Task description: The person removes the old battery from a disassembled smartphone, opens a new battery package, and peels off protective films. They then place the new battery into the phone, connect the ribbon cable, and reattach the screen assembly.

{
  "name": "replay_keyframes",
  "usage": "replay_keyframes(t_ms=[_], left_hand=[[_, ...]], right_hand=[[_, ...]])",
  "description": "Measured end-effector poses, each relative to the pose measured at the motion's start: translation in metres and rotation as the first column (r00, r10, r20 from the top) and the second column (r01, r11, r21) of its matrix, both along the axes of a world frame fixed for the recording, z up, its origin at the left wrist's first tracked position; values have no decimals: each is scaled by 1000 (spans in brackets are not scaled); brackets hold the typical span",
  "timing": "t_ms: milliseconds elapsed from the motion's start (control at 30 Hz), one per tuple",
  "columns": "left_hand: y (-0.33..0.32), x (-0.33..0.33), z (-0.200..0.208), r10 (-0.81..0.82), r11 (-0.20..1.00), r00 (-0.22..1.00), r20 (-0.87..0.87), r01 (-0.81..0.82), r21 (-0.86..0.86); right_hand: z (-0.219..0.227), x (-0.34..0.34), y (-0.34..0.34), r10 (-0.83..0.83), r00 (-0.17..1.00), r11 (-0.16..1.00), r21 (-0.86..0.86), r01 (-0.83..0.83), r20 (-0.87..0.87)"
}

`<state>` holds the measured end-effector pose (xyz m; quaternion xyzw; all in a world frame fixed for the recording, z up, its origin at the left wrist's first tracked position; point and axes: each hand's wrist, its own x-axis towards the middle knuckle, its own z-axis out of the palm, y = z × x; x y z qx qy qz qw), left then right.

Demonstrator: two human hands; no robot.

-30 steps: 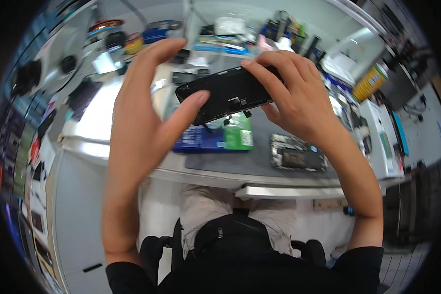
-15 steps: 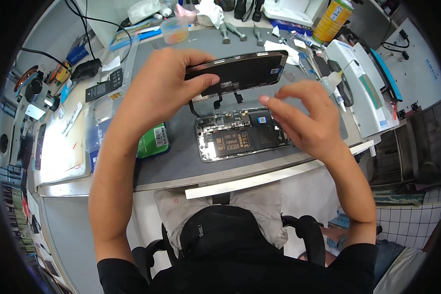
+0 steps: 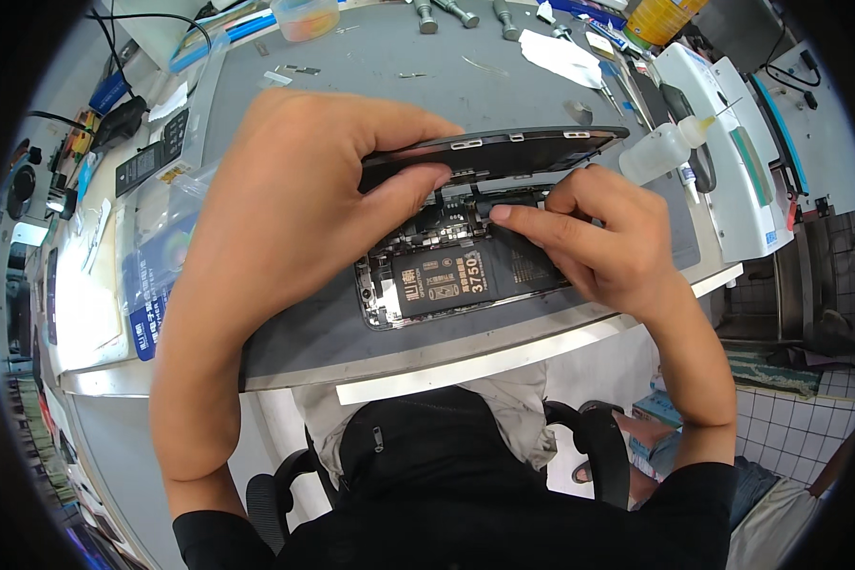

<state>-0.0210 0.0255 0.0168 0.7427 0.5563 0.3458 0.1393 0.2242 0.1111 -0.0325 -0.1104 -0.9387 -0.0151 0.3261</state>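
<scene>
An opened phone body (image 3: 380, 302) lies on the grey mat, its black battery (image 3: 446, 278) and circuit board exposed. My left hand (image 3: 304, 190) pinches the left end of the phone screen (image 3: 541, 147), holding it tilted above the body's far edge. Flex cables (image 3: 442, 199) hang between screen and body. My right hand (image 3: 613, 237) is over the body's right side, the index fingertip and thumb close together at the board by the cables. Whether these fingers grip a small part there is hidden.
A clear squeeze bottle (image 3: 655, 152) with a needle tip lies to the right, near a white device (image 3: 722, 152). Several screwdrivers (image 3: 461, 13) and a round plastic tub (image 3: 304, 17) are at the back. White paper (image 3: 560, 59) and small metal bits lie on the mat (image 3: 399, 104).
The screen has come down closer to the phone body in my left hand. My right hand has moved left and in to the board. The whole view has shifted nearer the bench.
</scene>
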Motion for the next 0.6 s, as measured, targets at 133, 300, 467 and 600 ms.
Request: replay_keyframes(t_ms=[133,300,467,600], left_hand=[[1,-1,-1,-5,1000,999,-40,6,14],[2,-2,-7,-36,999,998,-43,38,32],[3,-3,-8,-51,997,995,-89,56,52],[2,-2,-6,-41,999,995,-88,43,22]], right_hand=[[-2,-3,0,-12,1000,1000,-19,12,13],[-3,-2,0,-10,998,1000,13,9,57],[-2,-2,-1,-7,995,1000,13,5,100],[0,-1,-1,10,991,1000,-1,-10,131]])
